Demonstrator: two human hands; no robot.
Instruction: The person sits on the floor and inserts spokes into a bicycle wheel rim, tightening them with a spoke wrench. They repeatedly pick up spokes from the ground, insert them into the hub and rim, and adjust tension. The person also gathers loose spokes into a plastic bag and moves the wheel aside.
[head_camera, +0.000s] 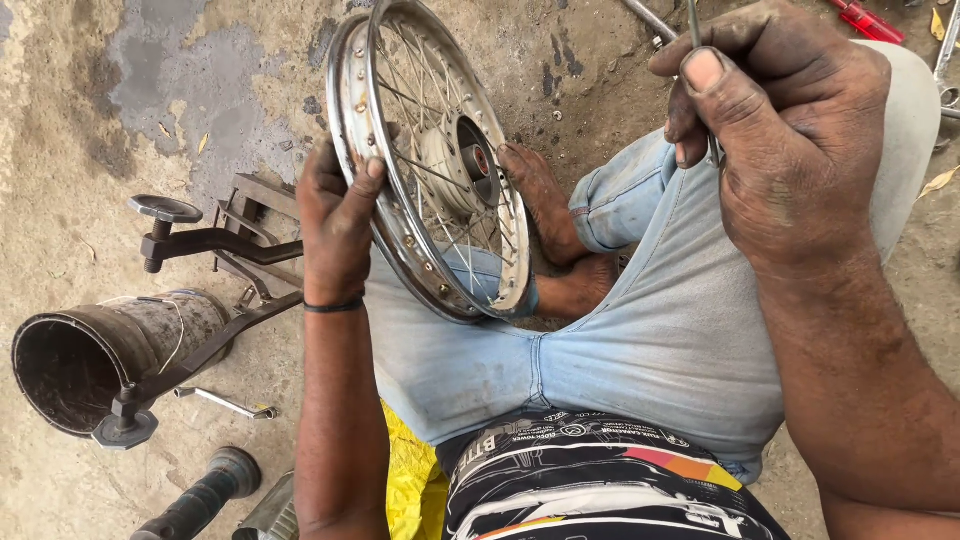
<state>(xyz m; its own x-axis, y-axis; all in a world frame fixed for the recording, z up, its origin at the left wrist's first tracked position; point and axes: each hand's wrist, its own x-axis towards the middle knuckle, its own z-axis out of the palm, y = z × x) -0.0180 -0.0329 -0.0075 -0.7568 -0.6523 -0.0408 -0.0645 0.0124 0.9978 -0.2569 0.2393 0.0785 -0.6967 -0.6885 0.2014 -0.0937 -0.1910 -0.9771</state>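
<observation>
A chrome spoked wheel rim with a hub at its centre stands on edge between my legs, resting near my bare feet. My left hand grips the rim's near-left edge, thumb hooked over it. My right hand is raised at the upper right, apart from the wheel, with its fingers closed on a thin metal spoke that sticks up out of the fist. I sit on the ground in light blue jeans.
A dark metal stand with round pads lies on the dirt floor at the left, next to a black cylindrical pipe. A small wrench and a black handle grip lie nearby. Red-handled tools lie at the top right.
</observation>
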